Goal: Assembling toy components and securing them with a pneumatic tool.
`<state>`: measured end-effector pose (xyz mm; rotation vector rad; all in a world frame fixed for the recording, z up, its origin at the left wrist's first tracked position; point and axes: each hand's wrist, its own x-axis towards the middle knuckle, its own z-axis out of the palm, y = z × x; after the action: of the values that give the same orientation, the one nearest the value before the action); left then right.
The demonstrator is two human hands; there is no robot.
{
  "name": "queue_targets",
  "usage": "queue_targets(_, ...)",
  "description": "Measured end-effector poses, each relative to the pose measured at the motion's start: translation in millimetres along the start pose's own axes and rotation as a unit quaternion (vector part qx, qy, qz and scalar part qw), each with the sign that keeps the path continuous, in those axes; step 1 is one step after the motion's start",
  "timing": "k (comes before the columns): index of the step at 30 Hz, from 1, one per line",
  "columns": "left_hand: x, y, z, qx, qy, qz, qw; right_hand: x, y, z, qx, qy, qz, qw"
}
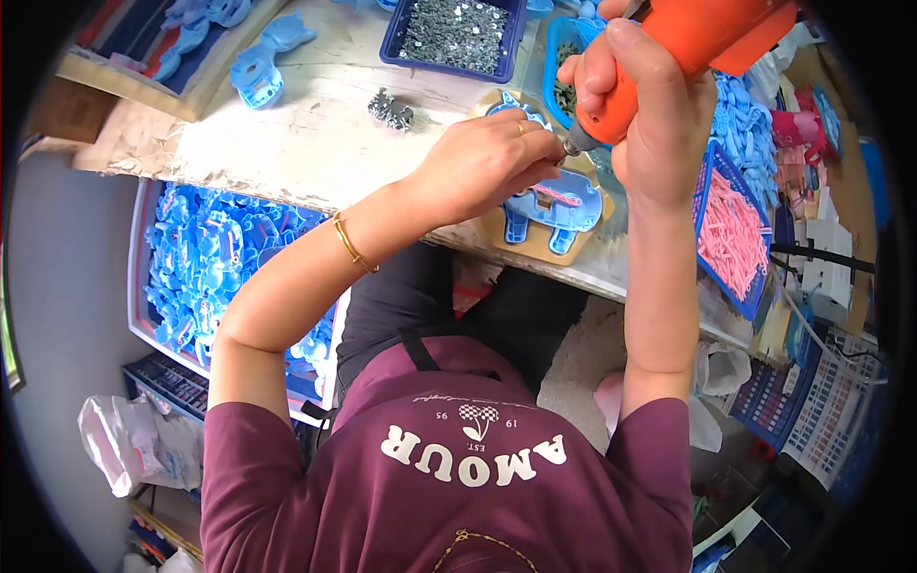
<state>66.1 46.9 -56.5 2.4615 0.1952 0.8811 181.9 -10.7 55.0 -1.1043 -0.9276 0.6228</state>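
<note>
My right hand (659, 105) is wrapped round an orange electric screwdriver (623, 107), held tilted with its bit pointing down to the left. At that bit, the fingers of my left hand (492, 162) are pinched together; what they hold, if anything, is too small to tell. Under both hands a blue plastic animal-shaped toy shell (557, 212) lies in a tan holding board (583, 244) at the table's front edge. A pink strip (556, 195) rests inside the shell. My left hand covers part of the shell.
A dark blue tray of small screws (454, 38) stands at the back, with a loose pile of screws (390, 111) nearer. Blue shell parts fill a bin (229, 248) below left. To the right are a basket of pink strips (734, 229) and heaped blue parts (745, 129).
</note>
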Motion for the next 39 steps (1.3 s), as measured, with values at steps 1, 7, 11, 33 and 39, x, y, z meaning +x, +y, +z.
queue_targets(1, 0, 2, 2, -0.006, 0.004, -0.004, 1.000, 0, 0, -2, -0.004, -0.012, 0.008, 1.000)
queue_targets(7, -1, 9, 5, 0.004, -0.006, 0.000, 1.000, -6, -1, -8, -0.010, -0.014, 0.035, 0.999)
queue_targets(11, -5, 7, 7, 0.012, -0.006, 0.002, 1.000, -8, -5, -8, 0.000, -0.019, 0.040, 0.999)
queue_targets(33, -4, 27, 26, -0.047, 0.003, -0.008, 0.999, -23, 28, -63, -0.024, -0.108, -0.043, 0.993)
queue_targets(39, -16, 18, 36, 0.086, -0.046, 0.048, 0.994, -22, 48, -73, -0.039, -0.052, -0.029, 0.997)
